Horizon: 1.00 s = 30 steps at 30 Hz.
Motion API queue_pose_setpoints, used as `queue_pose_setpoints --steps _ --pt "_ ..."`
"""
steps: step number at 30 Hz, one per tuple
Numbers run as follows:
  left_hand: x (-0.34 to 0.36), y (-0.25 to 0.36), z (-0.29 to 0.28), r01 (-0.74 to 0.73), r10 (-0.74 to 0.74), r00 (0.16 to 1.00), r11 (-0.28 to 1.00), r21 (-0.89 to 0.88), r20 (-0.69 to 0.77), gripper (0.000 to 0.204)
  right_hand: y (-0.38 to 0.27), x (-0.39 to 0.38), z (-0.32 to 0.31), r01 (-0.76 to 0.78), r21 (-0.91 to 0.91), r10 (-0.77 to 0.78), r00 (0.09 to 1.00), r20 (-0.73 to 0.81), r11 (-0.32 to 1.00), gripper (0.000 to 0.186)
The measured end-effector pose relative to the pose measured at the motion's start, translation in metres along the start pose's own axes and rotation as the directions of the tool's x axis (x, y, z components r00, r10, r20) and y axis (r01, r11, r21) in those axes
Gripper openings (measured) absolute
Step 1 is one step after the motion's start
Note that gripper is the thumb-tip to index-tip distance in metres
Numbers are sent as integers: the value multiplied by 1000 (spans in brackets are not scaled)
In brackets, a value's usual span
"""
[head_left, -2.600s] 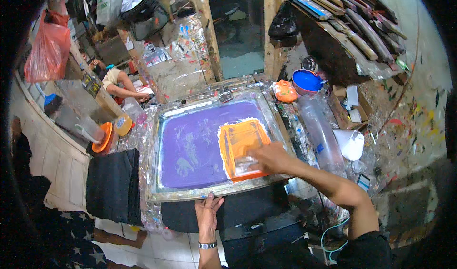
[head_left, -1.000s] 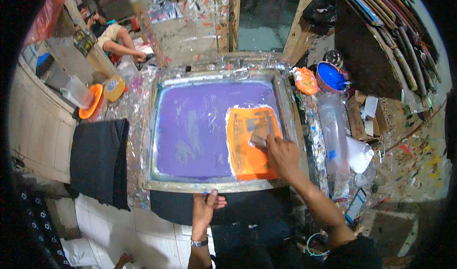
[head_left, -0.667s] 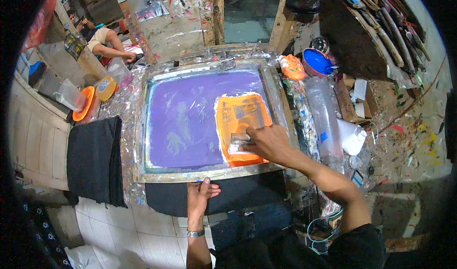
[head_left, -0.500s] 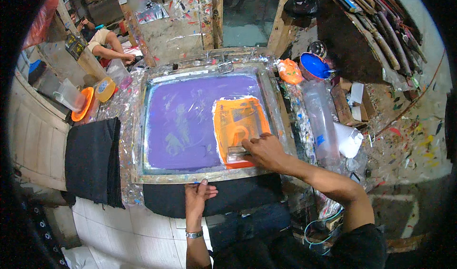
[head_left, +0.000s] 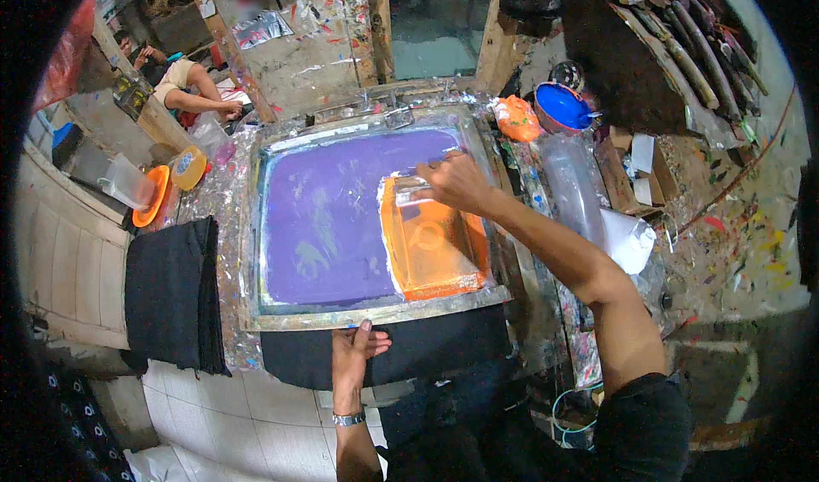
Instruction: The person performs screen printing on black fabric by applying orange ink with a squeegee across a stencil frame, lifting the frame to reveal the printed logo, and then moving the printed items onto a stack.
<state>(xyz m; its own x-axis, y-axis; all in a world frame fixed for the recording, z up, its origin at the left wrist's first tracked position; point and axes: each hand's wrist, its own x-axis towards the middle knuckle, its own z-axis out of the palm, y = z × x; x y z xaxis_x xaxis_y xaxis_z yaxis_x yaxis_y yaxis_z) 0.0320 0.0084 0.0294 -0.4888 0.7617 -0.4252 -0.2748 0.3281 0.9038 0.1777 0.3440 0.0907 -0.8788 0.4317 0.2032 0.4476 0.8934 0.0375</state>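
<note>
Our right grip (head_left: 459, 182) is clenched around a pale, flat squeegee (head_left: 411, 196), its fingers curled over the tool near the far right part of the screen frame (head_left: 375, 316). Under it we see the orange ink patch (head_left: 439, 252), edged in white, filling the right part of the purple mesh (head_left: 324, 226) inside the frame; a rounded shape shows faintly in the orange. Our left grip (head_left: 351, 354) is unclenched at the near rail of the frame, thumb tip against the wood and fingers loosely spread, a metal wristwatch (head_left: 348, 419) below it. Black cloth (head_left: 418, 341) reaches out from beneath the frame on our side. We have the frame lying on a paint-spattered desk (head_left: 232, 256). Left of the frame lies a folded black stack (head_left: 171, 294), and farther off on that side we see an orange dish (head_left: 152, 196), a clear container (head_left: 128, 183) and a yellow tub-like piece (head_left: 188, 167). Just beyond the frame's far right corner sit an orange bundle (head_left: 516, 117) and a bowl of blue ink (head_left: 563, 107). Right of the frame we find a clear plastic roll (head_left: 570, 183) and, past it, an open cardboard box (head_left: 618, 171). Well beyond the frame, to the left, a person (head_left: 200, 90) sits with bent knees.
</note>
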Motion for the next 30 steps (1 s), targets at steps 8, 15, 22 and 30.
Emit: queue_pose_setpoints --steps 8,15,22,30 --pt "7 -6 1 -16 22 999 992 -128 44 43 -69 -103 17 138 -118 -161 962 -220 983 31" --pt "7 -2 -4 40 -36 998 994 -106 47 43 7 11 10 42 16 -38 985 -167 999 30" --pt "-5 9 5 67 -67 998 996 -56 -2 48 -35 -37 24 -97 -81 80 978 -192 992 19" --pt "0 -2 8 2 -6 999 996 -89 -39 35 -108 -136 -8 -3 17 4 998 -69 1000 23"
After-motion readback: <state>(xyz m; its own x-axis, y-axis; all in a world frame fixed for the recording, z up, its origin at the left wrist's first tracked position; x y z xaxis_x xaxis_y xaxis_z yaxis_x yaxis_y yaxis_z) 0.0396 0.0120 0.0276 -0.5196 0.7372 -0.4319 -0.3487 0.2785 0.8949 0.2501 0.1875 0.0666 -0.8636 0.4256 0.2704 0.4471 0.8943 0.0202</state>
